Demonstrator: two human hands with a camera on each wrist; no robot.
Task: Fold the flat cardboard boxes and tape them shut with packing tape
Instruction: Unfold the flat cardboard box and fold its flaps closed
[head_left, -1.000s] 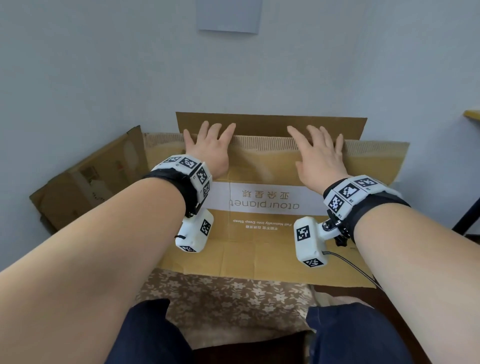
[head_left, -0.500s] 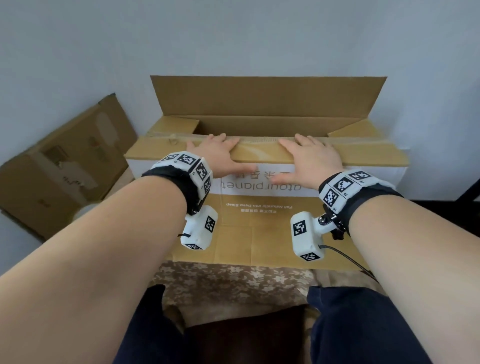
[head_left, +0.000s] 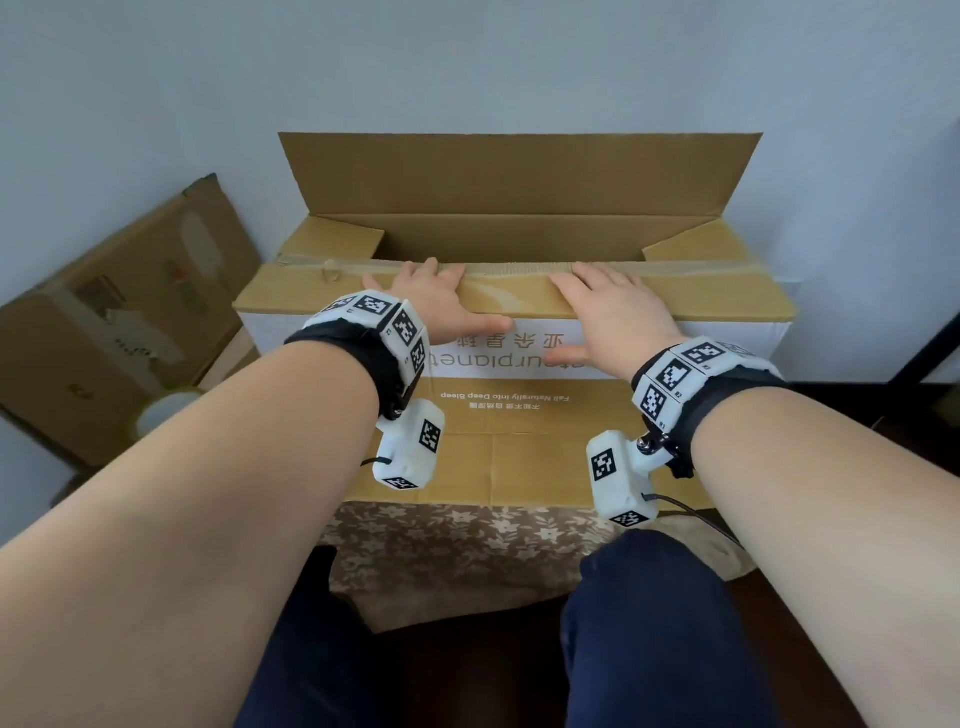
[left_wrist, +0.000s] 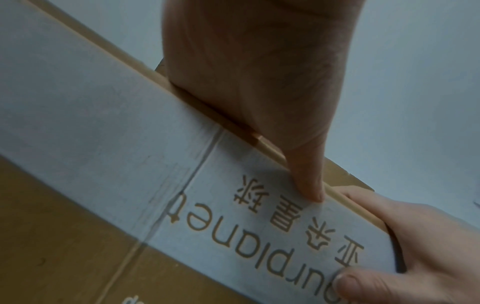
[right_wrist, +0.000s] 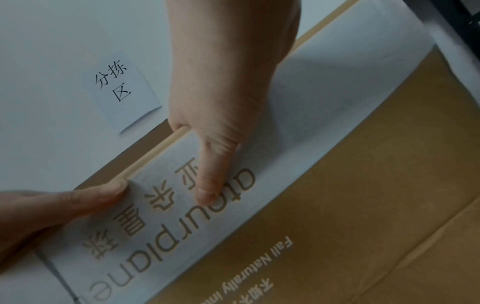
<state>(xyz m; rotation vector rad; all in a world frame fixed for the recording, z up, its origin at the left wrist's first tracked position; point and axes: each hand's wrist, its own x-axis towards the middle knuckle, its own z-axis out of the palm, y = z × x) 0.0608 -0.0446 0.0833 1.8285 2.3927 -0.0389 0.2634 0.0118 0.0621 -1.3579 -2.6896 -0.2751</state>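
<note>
Grip: left hand and right hand lie flat, fingers straight, pressing the near flap of the cardboard box; thumbs on its front face. Box stands before the knees, far flap upright. Corrugated board: probably light, stiff, creases readily; best held along flap edges. Interior mostly hidden, contents unclear.

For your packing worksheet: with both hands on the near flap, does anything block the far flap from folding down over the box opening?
Nothing visible does. The far flap stands upright, both side flaps lie folded in, and both hands press only the near flap.
</note>
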